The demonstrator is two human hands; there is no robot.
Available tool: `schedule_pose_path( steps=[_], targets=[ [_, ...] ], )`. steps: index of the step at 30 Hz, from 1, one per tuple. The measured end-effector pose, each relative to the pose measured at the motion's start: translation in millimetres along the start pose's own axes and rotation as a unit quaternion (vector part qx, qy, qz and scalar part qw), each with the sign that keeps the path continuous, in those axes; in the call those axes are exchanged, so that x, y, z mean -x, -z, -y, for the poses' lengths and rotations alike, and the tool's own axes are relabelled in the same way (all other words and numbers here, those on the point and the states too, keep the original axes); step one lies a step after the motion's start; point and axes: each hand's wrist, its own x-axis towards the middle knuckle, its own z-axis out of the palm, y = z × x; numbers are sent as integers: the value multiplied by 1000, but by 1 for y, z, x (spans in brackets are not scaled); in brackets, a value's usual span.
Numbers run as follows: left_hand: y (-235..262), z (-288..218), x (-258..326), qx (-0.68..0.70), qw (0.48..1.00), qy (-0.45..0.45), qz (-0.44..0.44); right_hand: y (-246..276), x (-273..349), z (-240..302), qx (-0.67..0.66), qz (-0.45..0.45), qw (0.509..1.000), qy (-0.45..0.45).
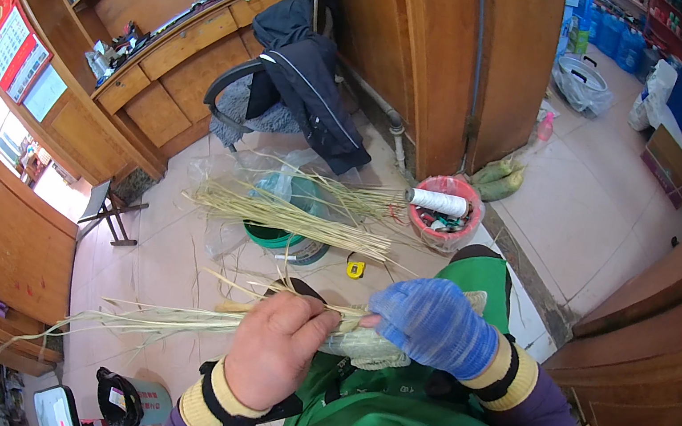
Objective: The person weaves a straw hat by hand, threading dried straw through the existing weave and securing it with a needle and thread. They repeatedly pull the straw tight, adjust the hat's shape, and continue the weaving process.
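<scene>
My bare left hand [278, 347] is closed, thumb and fingers pinching pale straw stalks [151, 321] whose loose ends trail far to the left. Just right of it, my right hand [435, 324], in a blue knitted glove, is closed on a woven straw piece [372, 349] above my lap. Part of that piece sticks out beyond the glove; the rest under my fingers is hidden. Below it lies my green apron [379, 414]. Farther off, a bundle of straw stalks [294, 221] rests across a green bucket [265, 236] with clear plastic around it.
A yellow tape measure [356, 268] lies on the tiled floor. Beside it stands a pink basket [465, 234] with a white thread spool [440, 203] on top. Behind are a chair draped with a dark jacket [312, 86] and a wooden desk [179, 46]. A wooden door [649, 364] stands right.
</scene>
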Motion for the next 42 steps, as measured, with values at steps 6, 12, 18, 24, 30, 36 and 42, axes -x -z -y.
schedule_pose_path(
  steps=[6,12,18,24,30,36,42],
  targets=[
    [-1,-41,-9,-136,986,64,-76,9,-3,5,-40,-58,997,16],
    [-11,-7,-22,-63,997,-27,-23,14,5,8,-59,-64,996,1],
    [-8,18,-26,-103,985,-139,-19,10,3,4,-106,-47,993,24],
    [-7,79,-3,-75,990,-114,-25,17,-3,-1,-36,-5,999,18],
    [54,101,18,-209,951,131,-188,16,-9,-14,-77,-26,997,13],
    [-11,-3,-11,-30,997,11,-63,9,-16,-20,-74,-46,996,35],
    [-23,1,-38,-28,1000,-7,10,22,-6,-23,-96,10,994,42]
  ],
)
